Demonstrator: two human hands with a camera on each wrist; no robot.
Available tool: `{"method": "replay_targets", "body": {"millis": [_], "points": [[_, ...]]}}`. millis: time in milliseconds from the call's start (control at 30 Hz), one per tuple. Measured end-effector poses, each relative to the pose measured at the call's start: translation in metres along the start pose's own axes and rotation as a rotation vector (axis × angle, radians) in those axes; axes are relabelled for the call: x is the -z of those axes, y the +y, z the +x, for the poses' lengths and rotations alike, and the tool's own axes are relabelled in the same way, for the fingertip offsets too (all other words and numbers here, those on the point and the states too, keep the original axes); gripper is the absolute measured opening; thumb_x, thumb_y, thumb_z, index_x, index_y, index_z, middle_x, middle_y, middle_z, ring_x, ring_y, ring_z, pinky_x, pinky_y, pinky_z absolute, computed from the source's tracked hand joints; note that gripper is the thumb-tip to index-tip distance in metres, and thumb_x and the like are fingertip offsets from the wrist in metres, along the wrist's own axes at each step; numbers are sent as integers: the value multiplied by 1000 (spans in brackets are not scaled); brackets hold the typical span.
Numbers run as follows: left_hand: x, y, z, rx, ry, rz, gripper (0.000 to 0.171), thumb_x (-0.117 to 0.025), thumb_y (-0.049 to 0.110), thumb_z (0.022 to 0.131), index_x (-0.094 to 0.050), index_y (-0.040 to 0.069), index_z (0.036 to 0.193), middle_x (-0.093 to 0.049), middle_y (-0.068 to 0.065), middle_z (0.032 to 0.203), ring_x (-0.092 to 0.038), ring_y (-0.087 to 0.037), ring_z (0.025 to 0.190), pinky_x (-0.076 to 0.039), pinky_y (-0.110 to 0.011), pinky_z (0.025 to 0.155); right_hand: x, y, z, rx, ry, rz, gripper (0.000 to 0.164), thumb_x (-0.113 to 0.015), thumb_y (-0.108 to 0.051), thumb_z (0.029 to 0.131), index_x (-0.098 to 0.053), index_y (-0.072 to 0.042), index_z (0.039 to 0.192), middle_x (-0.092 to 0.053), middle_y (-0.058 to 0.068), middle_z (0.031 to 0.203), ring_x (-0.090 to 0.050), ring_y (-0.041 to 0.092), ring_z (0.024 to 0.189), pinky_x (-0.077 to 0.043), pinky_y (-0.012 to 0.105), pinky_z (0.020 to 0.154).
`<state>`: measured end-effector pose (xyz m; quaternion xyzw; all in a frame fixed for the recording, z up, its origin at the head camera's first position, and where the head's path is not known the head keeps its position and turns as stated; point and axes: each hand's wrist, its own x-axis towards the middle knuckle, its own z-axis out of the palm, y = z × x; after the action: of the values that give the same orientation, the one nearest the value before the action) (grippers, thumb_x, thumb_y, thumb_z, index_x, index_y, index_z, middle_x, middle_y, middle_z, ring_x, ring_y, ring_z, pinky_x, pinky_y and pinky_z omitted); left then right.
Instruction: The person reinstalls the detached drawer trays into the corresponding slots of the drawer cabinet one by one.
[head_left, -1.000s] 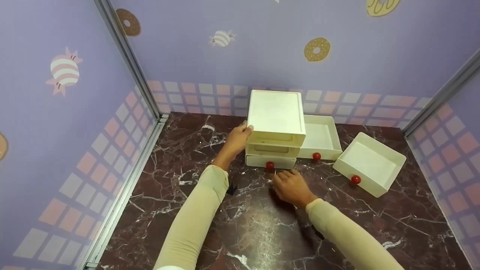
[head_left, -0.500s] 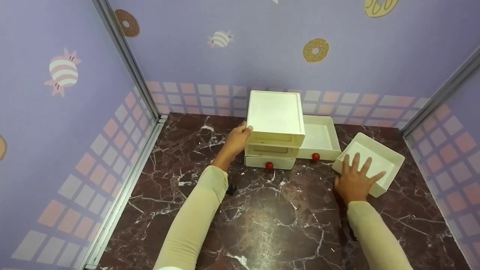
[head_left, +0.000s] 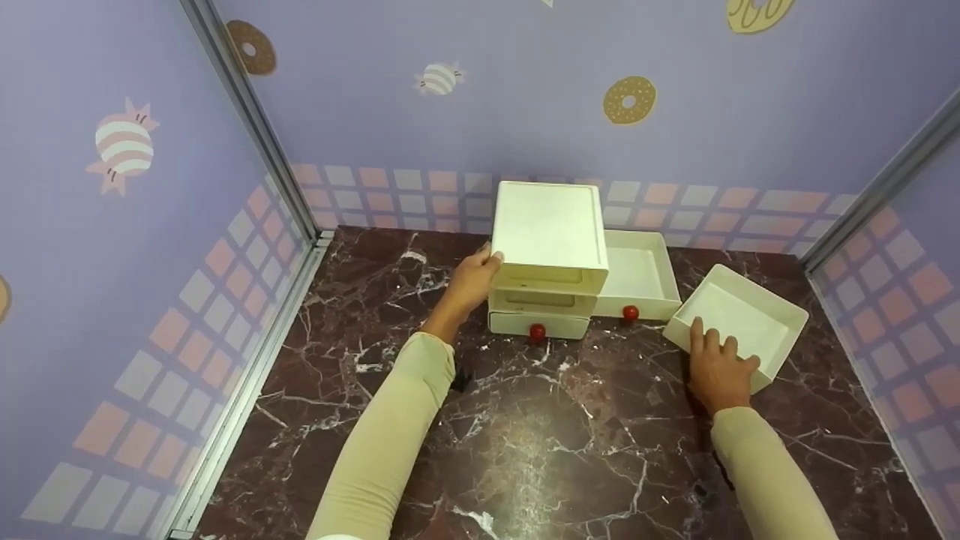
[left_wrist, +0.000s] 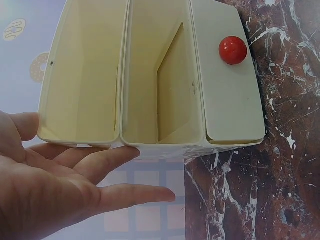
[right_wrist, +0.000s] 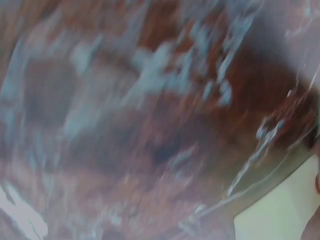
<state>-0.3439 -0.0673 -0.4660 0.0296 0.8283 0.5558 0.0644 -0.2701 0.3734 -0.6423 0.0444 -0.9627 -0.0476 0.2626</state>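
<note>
A small cream drawer cabinet (head_left: 549,225) stands near the back wall. Its upper two slots are bare, and a drawer with a red knob (head_left: 537,332) fills the lowest. My left hand (head_left: 472,281) rests on the cabinet's left side, thumb at the upper front corner, the other fingers stretched along the side in the left wrist view. At the right, my right hand (head_left: 721,373) grips the front wall of a loose, angled drawer (head_left: 750,307), fingertips curled over it to the inside. That drawer's knob is hidden by the hand in the head view.
A second loose drawer (head_left: 637,270) with a red knob (head_left: 631,313) lies against the cabinet's right side, its corner close to the angled drawer. Patterned walls (head_left: 525,112) enclose the dark marbled table (head_left: 525,450) at the back and both sides.
My right hand has moved from before the lowest drawer over to the angled drawer, first spread, now with fingers curled over its front wall. The left hand stays at the cabinet.
</note>
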Motion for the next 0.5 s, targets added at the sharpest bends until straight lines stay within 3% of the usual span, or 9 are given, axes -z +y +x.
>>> {"method": "replay_targets", "body": {"millis": [200,500], "points": [[1,1,0,-8,9,18,62,-43,37,109,-30,3,159,-27,-8,169,-22,-28,158,-18,-39,130,2,-3,1,29,142,-50,42,-47,-2,94,-56,0,135,-60,25,104,-55,48,85,-44,70,55],[1,0,-1,-18,0,7,62,-43,37,109,-30,3,159,-27,-9,169,-22,-30,157,-18,-40,130,6,-6,0,21,158,-59,39,-53,-1,94,-58,0,132,-60,25,102,-57,47,82,-45,68,56]]}}
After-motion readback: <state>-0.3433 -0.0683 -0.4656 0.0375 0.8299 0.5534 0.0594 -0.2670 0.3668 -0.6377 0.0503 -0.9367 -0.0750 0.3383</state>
